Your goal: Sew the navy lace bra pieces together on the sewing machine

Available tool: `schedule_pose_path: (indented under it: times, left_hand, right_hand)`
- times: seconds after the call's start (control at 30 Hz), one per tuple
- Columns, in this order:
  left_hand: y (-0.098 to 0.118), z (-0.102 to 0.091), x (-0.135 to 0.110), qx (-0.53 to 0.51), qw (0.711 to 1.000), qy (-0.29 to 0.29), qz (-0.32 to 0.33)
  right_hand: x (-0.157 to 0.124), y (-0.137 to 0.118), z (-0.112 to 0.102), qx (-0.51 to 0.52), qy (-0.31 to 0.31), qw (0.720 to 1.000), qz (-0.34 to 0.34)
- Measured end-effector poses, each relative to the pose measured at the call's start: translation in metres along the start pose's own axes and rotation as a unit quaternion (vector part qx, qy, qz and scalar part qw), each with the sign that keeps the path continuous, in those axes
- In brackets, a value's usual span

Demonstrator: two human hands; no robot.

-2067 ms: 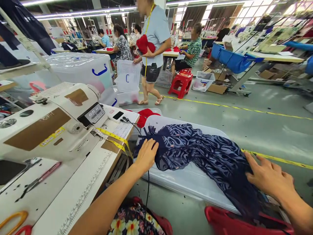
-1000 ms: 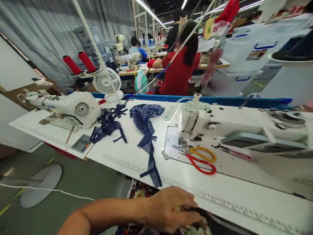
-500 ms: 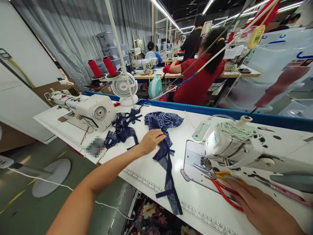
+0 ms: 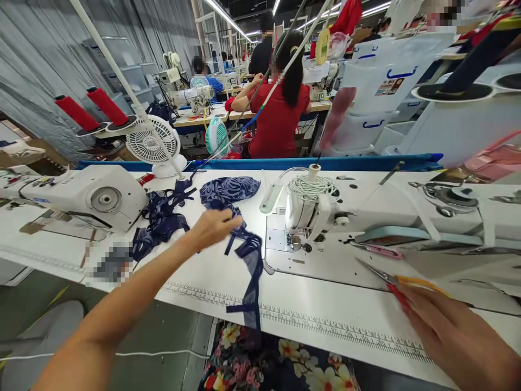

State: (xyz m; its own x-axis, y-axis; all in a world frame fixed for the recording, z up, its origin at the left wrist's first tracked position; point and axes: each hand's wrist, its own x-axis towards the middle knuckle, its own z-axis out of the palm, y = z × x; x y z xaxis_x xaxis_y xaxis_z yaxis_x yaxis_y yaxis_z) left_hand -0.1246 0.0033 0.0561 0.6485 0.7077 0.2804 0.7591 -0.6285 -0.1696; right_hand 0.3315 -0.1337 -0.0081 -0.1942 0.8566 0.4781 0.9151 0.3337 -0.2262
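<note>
My left hand (image 4: 214,228) is closed over a navy patterned fabric piece (image 4: 251,258), its fingers pinched at the middle. One end of that piece, sheer with dark bands, hangs over the table's front edge. Behind the hand lies its patterned part (image 4: 230,189). My right hand (image 4: 451,320) holds a pair of scissors (image 4: 393,281) by the red and orange handles, blades pointing left and away from me. The palm hides part of the handles. A heap of navy fabric pieces (image 4: 163,214) lies left of my left hand.
A white sewing machine (image 4: 311,209) stands right of the fabric, with pink-handled snips (image 4: 380,250) on its bed. A second sewing machine (image 4: 106,198) is at left, near a white fan (image 4: 152,140) and red thread cones (image 4: 106,107). A person in red (image 4: 277,117) sits beyond the blue trough (image 4: 345,163).
My right hand has carried the scissors off the needle area to the right. My left hand stays on the navy fabric, whose hanging end has shifted slightly. The view has turned right.
</note>
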Motion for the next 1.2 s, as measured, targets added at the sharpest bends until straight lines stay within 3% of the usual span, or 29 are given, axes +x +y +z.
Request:
schedule_pose_path:
  times: [0.13,0.23,0.3,0.43,0.53,0.6,0.7,0.77,0.8,0.93,1.07,1.2]
  left_hand:
    - [0.103,-0.028,-0.004,-0.035,0.996,-0.029,0.080]
    - [0.144,-0.050,-0.006,-0.130,0.982,-0.102,0.096]
    - [0.141,-0.061,-0.010,-0.208,0.964,-0.148,0.072]
    - [0.093,-0.063,-0.029,-0.321,0.920,-0.223,0.042]
    - [0.057,-0.050,-0.041,-0.247,0.941,-0.232,0.019]
    - [0.039,-0.040,-0.045,-0.129,0.976,-0.174,-0.009]
    - [0.028,-0.030,-0.051,0.044,0.999,-0.006,-0.029]
    - [0.033,-0.023,-0.062,0.092,0.993,0.067,-0.016]
    - [0.039,-0.020,-0.069,0.089,0.993,0.075,-0.004]
    - [0.071,-0.002,-0.097,-0.009,0.999,0.036,0.025]
    - [0.089,0.018,-0.100,-0.057,0.994,0.069,-0.064]
    - [0.105,0.041,-0.077,-0.088,0.986,0.055,-0.132]
  right_hand:
    - [0.015,-0.101,0.005,0.088,-0.050,0.994,-0.029]
    - [0.029,-0.157,0.015,0.142,-0.051,0.984,-0.098]
    - [0.030,-0.158,0.019,0.132,-0.059,0.980,-0.140]
    - [0.025,-0.105,0.011,0.029,-0.072,0.979,-0.187]
    - [0.036,-0.071,-0.009,-0.115,-0.021,0.973,-0.200]
    - [0.049,-0.062,-0.021,-0.197,0.003,0.958,-0.208]
    - [0.063,-0.054,-0.028,-0.279,0.048,0.934,-0.220]
    - [0.061,-0.043,-0.023,-0.283,0.050,0.932,-0.221]
    - [0.056,-0.037,-0.019,-0.274,0.036,0.935,-0.224]
    - [0.034,-0.029,0.001,-0.176,-0.032,0.958,-0.226]
    - [0.037,-0.068,0.023,-0.022,-0.040,0.976,-0.213]
    - [0.056,-0.096,0.052,0.046,-0.065,0.956,-0.284]
